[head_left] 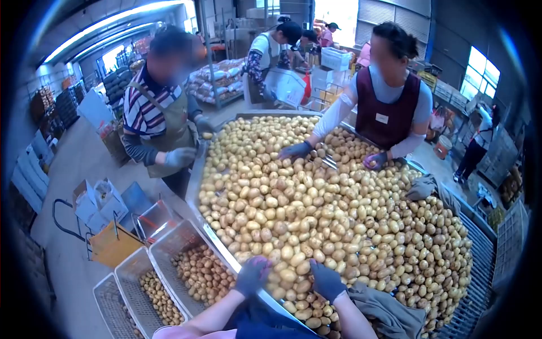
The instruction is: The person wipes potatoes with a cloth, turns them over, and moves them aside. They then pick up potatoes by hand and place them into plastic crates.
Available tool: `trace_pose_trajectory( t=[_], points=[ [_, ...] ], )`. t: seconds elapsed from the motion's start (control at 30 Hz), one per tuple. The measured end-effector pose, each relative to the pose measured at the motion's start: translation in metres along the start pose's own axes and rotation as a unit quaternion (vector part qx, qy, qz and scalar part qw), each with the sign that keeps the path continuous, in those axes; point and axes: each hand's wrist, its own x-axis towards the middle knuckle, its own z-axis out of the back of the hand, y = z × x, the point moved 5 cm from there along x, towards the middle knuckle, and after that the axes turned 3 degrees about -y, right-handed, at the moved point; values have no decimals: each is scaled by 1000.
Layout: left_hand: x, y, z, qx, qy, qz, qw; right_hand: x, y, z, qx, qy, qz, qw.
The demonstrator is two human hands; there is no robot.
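A wide metal-rimmed table (214, 229) is heaped with small yellow-brown potatoes (316, 203). My left hand (254, 275), in a dark glove with purple fingers, is at the table's near left rim, against the pile; its fingertips are blurred and whatever they hold is hidden. To its right, my right hand (327, 281), in a grey glove, rests on the potatoes with its fingers pointing into the pile; its grip cannot be made out. Several potatoes lie between the two hands. A grey cloth (387, 309) lies beside my right forearm.
Crates (186, 248) with smaller potatoes stand at the lower left. Across the table a person in a maroon apron (387, 113) reaches into the pile; another in a striped shirt (164, 113) stands at the left rim. A second cloth (423, 186) lies at the right, near metal rollers (471, 294).
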Motion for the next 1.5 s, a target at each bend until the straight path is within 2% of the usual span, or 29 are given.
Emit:
trace_pose_trajectory(
  t=[0.23,0.37,0.43,0.57,0.6,0.67,0.7,0.73,0.77,0.8,0.9,0.97,1.03,1.07,1.1,1.17,1.2,1.3,1.33,1.37,1.4,1.43,1.47,1.5],
  points=[
    [1,-2,0,1,-13,0,1000,-11,2,2,18,-55,44,997],
    [-1,-3,-1,18,7,25,999,-25,5,2,44,-55,11,997],
    [-2,-3,1,13,-15,19,1000,-32,-1,-6,69,-189,50,978],
    [-10,15,-9,0,4,30,1000,-35,-7,-11,115,-189,42,974],
    [-9,14,-9,7,9,25,1000,-41,-16,-12,212,-207,-11,955],
    [-10,11,-8,13,14,23,1000,-54,-32,-5,399,-229,-93,883],
    [-8,7,-5,22,1,6,1000,-59,-30,6,399,-226,-95,883],
    [-6,4,-4,31,-13,-9,999,-65,-36,12,604,-235,-143,748],
    [-6,4,-5,28,-10,-5,1000,-70,-41,10,769,-231,-185,567],
    [-5,5,-7,29,-6,-3,1000,-77,-56,6,757,-262,-237,549],
    [-1,1,-2,22,-11,-2,1000,-95,-76,-3,772,-250,-228,537],
    [-6,11,-9,4,1,12,1000,-93,-72,-11,770,-256,-236,535],
    [-6,8,-6,-28,-16,32,999,-91,-64,-9,652,-284,-248,658],
    [-11,9,-9,-17,-14,34,999,-88,-52,-3,670,-291,-280,623],
    [-11,10,-12,-8,-16,31,999,-90,-57,-8,665,-299,-282,623],
    [-11,13,-15,0,-18,25,1000,-76,-61,-20,672,-236,-245,657],
    [-11,14,-15,-4,-24,39,999,-70,-63,-17,673,-241,-238,657],
    [-10,14,-14,-4,-32,40,999,-65,-59,-4,708,-165,-308,614],
    [-7,12,-12,-1,-34,39,999,-63,-55,16,655,-130,-255,699],
    [-5,8,-9,-6,-32,34,999,-68,-68,21,657,-128,-254,698],
    [-5,5,-7,-13,-28,30,999,-73,-80,40,540,-157,-118,818],
    [-5,5,-5,-12,-25,32,999,-82,-81,54,398,-178,23,900],
    [-3,4,-5,-6,-19,24,1000,-99,-98,62,604,-259,-72,750],
    [-2,3,-5,-1,-12,17,1000,-118,-114,62,760,-320,-164,541]
  ],
)
